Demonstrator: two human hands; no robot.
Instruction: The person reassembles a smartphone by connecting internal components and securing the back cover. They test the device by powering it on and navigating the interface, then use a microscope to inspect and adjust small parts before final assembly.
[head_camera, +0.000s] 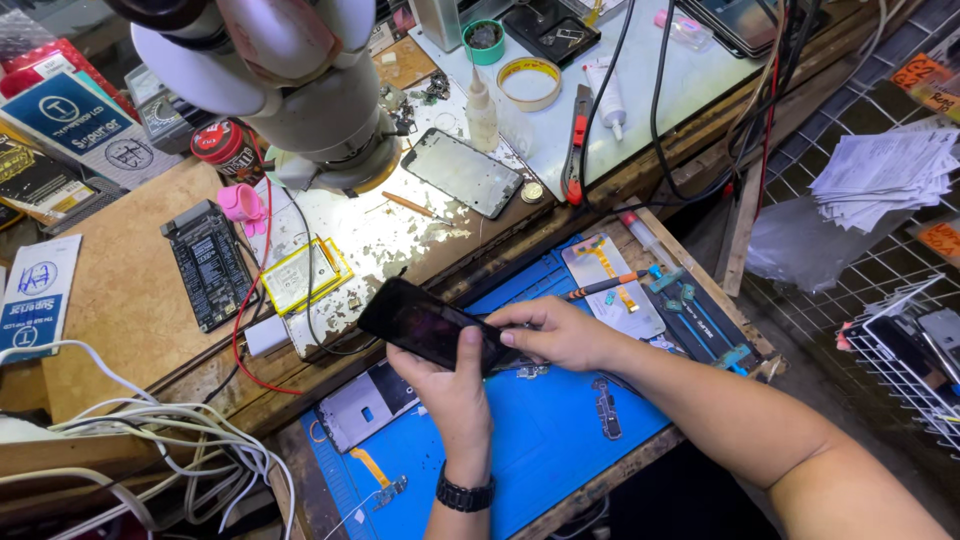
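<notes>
Two hands meet over the blue work mat: the left hand comes up from six o'clock and grips a dark smartphone from below, thumb pressed on its glass, while the right hand reaches in from four o'clock with fingers pinched together at the phone's right end; what they pinch, I cannot tell. As I judge it, the work goes best with the phone held low over the mat, the grip steady, and only light force at that edge. At eleven o'clock a blue package lies flat with white round marks, a red one partly under it. At nine o'clock sits a long white-and-blue card. Orange tags hang at two o'clock beside a stack of white papers.
</notes>
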